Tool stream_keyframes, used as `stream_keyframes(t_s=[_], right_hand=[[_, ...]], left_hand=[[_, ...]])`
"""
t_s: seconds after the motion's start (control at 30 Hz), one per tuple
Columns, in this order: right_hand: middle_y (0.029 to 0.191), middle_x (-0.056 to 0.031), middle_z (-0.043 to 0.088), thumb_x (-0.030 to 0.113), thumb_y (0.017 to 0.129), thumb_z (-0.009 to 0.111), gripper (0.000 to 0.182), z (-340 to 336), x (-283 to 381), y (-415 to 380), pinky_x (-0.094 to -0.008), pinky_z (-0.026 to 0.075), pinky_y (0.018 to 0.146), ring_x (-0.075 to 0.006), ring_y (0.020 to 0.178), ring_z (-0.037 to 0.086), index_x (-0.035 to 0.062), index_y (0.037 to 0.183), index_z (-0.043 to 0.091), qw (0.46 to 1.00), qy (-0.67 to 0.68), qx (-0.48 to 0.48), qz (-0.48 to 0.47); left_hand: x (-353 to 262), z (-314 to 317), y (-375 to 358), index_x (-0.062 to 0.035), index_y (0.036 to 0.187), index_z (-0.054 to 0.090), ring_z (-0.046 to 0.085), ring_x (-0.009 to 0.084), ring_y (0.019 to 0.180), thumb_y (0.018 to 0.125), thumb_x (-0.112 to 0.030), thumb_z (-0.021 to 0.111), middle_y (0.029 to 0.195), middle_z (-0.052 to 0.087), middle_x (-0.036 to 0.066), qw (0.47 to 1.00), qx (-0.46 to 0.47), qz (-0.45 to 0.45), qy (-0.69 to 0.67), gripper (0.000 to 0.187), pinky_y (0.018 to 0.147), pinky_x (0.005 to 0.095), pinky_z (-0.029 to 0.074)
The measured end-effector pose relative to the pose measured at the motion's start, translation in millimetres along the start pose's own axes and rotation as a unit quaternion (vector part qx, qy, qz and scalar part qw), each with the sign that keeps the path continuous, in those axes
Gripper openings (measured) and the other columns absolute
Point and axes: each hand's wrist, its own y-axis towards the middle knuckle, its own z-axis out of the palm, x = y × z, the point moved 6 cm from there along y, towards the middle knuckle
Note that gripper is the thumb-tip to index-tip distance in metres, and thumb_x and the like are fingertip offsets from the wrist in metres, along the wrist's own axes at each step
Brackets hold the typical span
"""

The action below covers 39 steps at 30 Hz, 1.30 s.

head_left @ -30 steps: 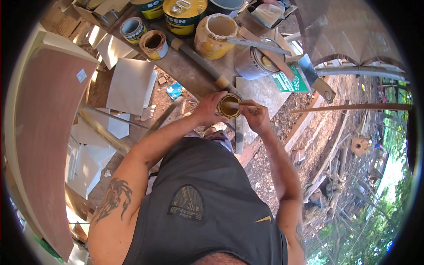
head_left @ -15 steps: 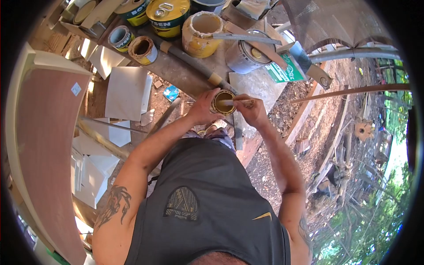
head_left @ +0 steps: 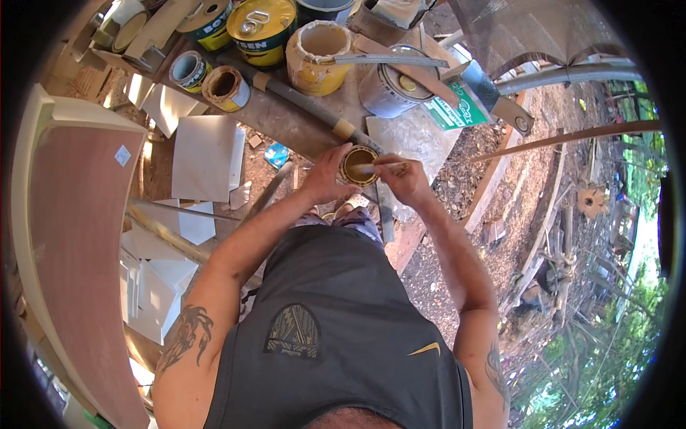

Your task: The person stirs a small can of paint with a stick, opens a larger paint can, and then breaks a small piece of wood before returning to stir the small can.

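Observation:
My left hand (head_left: 330,176) is wrapped round the side of a small open can (head_left: 348,176) with a crusted, yellowish rim. The mouth of the can faces up, and its inside looks brownish yellow. My right hand (head_left: 401,179) pinches what looks like a paintbrush (head_left: 364,169), whose pale end reaches over the rim into the can. Part of its handle shows behind my right fingers. Both hands are close together in front of my body, by the near edge of a cluttered worktable (head_left: 293,118). How deep the brush end goes is hard to see.
On the table stand a yellow-lidded paint can (head_left: 261,28), a paint-crusted yellow pot (head_left: 313,68), a grey tin (head_left: 389,89) and a small open can (head_left: 227,89). A pipe (head_left: 307,107) lies across it. White panels (head_left: 204,157) lean at left, beside a large brown panel (head_left: 89,250).
The pale brush end has shifted slightly inside the can. My view has tilted a little, so the table things appear slightly further left. Both hands keep their holds.

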Motion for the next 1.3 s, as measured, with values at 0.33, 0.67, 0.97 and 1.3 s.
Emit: stream_keyframes(t_s=[0.33,0.67,0.97,1.3], right_hand=[[0.091,-0.0177,0.078,0.017,0.095,0.078,0.014,-6.1,6.8,1.4,-0.0398,0.060,0.072,-0.0343,0.081,0.077,0.0052,0.102,0.076,0.997,-0.039,-0.054,-0.045],[0.090,-0.0182,0.077,0.017,0.093,0.078,0.014,3.1,-4.5,-2.4,-0.0412,0.059,0.070,-0.0356,0.080,0.075,0.0063,0.102,0.076,0.999,-0.052,0.000,-0.017],[0.089,-0.0187,0.076,0.016,0.093,0.078,0.012,3.0,2.8,-3.3,-0.0416,0.059,0.070,-0.0367,0.079,0.076,0.0060,0.100,0.076,1.000,-0.016,0.006,-0.024],[0.092,-0.0198,0.077,0.017,0.094,0.078,0.015,0.6,1.6,1.0,-0.0398,0.060,0.071,-0.0345,0.082,0.077,0.0051,0.102,0.077,0.998,-0.061,-0.013,-0.011]], left_hand=[[3.6,1.2,-1.4,-0.0094,0.163,0.032,0.045,0.0444,0.145,0.071,-0.053,0.094,0.156,0.047,0.024,1.000,-0.011,0.010,-0.008,0.118,0.120,0.0514,0.040],[1.3,0.1,-0.7,-0.0105,0.163,0.033,0.046,0.0450,0.144,0.071,-0.051,0.094,0.155,0.047,0.024,1.000,-0.003,-0.005,-0.002,0.118,0.120,0.0520,0.040],[-0.6,-1.2,-0.1,-0.0113,0.163,0.030,0.045,0.0453,0.143,0.071,-0.047,0.094,0.155,0.047,0.024,1.000,0.000,-0.003,-0.005,0.117,0.120,0.0531,0.039],[-0.8,-1.3,-1.1,-0.0112,0.163,0.030,0.044,0.0446,0.144,0.072,-0.047,0.094,0.155,0.046,0.023,1.000,-0.004,0.000,-0.003,0.117,0.121,0.0527,0.038]])
